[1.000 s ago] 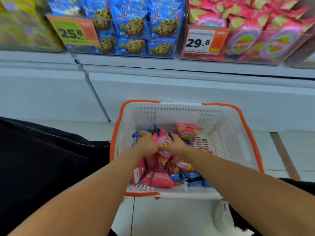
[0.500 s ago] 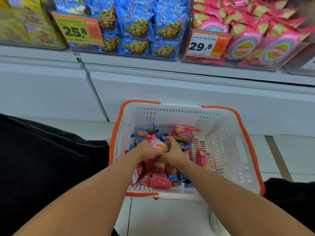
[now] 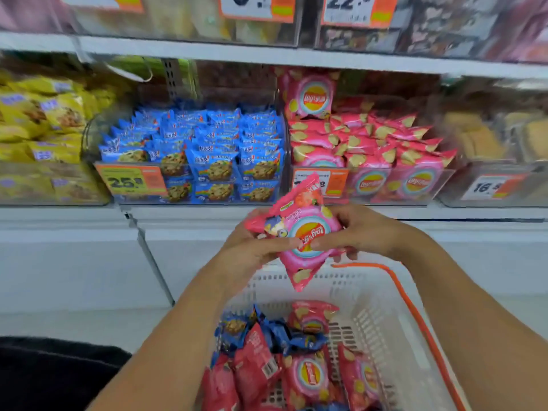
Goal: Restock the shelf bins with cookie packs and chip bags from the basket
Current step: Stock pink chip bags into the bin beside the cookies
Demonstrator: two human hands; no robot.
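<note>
Head camera gives me a shop aisle: white shelving fills the view, with a plain white base panel (image 3: 74,271) under the lower shelf and a pale floor strip below it. On my feed both hands are raised above the basket (image 3: 382,315), a white slotted one with an orange rim, and together they hold one pink chip bag (image 3: 305,232) tilted on its corner. The left hand (image 3: 252,250) grips the bag's left edge with curled fingers and the thumb laid across the front; the right hand (image 3: 358,229) pinches the right side, thumb on the printed face, fingers behind. The bag hangs in the air in front of the shelf edge, just below the pink chip bin (image 3: 370,161), touching neither shelf nor basket. Left of that bin I see the blue cookie bin (image 3: 201,155), packed in rows, with an orange price tag (image 3: 130,180) on its front. Further left sit yellow packs (image 3: 38,129); to the far right, a clear bin of pale biscuits (image 3: 489,143). An upper shelf carries more price tags, too blurred to read fully. In the basket lie more pink chip bags (image 3: 308,375) mixed with blue cookie packs (image 3: 237,324). A dark fabric patch (image 3: 53,378) fills the lower left corner.
</note>
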